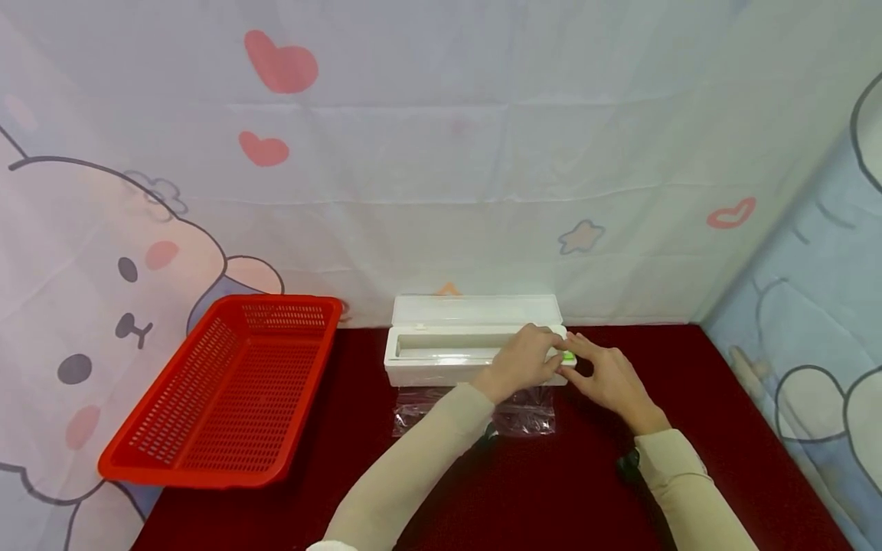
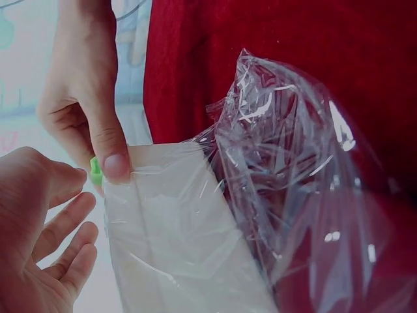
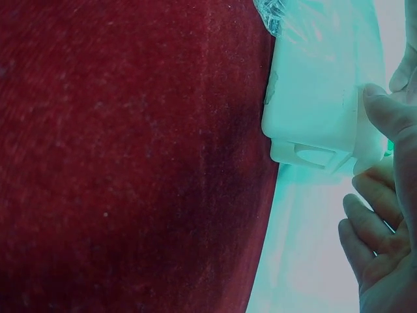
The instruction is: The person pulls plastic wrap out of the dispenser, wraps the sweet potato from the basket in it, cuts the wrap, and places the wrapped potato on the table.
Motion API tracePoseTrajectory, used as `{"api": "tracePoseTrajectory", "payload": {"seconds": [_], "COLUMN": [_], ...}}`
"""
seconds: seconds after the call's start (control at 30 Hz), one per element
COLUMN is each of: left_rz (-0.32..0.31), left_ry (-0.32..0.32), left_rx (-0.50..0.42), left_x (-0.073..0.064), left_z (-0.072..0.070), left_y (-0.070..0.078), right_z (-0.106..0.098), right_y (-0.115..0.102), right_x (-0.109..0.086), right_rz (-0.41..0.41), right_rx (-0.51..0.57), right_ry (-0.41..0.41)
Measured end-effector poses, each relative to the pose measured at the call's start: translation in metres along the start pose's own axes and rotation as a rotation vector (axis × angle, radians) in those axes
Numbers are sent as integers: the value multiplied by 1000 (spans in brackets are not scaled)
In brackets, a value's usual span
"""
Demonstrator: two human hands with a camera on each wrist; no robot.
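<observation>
A long white cling film dispenser (image 1: 430,373) lies with its lid (image 1: 475,310) raised at the back. Clear cling film (image 2: 287,156) covers its front wall and hangs crumpled onto the tabletop. A small green slide cutter (image 1: 568,357) sits at the right end of the front edge. My right hand (image 1: 609,380) pinches there, its thumb (image 2: 112,153) pressed on the dispenser's front corner and its index finger beyond the green cutter. Over the right part of the dispenser, my left hand (image 1: 524,360) has loosely bent fingers (image 2: 71,257) close beside the cutter, holding nothing.
A red perforated plastic basket (image 1: 303,417) stands on the left of the dark red tabletop (image 1: 551,490). Behind the table hangs a pale curtain (image 1: 427,168) with cartoon prints, and it continues along the right side.
</observation>
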State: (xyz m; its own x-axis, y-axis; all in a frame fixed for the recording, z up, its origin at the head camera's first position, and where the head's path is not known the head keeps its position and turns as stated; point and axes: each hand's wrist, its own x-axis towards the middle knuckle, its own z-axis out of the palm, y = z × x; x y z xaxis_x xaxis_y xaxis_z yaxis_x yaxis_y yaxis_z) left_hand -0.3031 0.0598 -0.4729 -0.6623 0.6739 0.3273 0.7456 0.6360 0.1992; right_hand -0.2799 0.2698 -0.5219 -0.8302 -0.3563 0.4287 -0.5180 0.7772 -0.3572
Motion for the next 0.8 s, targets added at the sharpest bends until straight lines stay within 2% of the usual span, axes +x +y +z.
{"api": "tracePoseTrajectory", "payload": {"seconds": [0.23, 0.53, 0.8], "left_rz": [13, 52, 37], "left_ry": [12, 36, 35], "left_rx": [20, 76, 74], "left_x": [3, 1, 2], "left_z": [6, 13, 13], "left_y": [3, 5, 5], "right_z": [-3, -1, -1], "right_y": [0, 1, 1], "right_x": [-1, -1, 0], "right_rz": [11, 12, 21], "right_rx": [5, 32, 44], "right_ry": [-8, -14, -22]}}
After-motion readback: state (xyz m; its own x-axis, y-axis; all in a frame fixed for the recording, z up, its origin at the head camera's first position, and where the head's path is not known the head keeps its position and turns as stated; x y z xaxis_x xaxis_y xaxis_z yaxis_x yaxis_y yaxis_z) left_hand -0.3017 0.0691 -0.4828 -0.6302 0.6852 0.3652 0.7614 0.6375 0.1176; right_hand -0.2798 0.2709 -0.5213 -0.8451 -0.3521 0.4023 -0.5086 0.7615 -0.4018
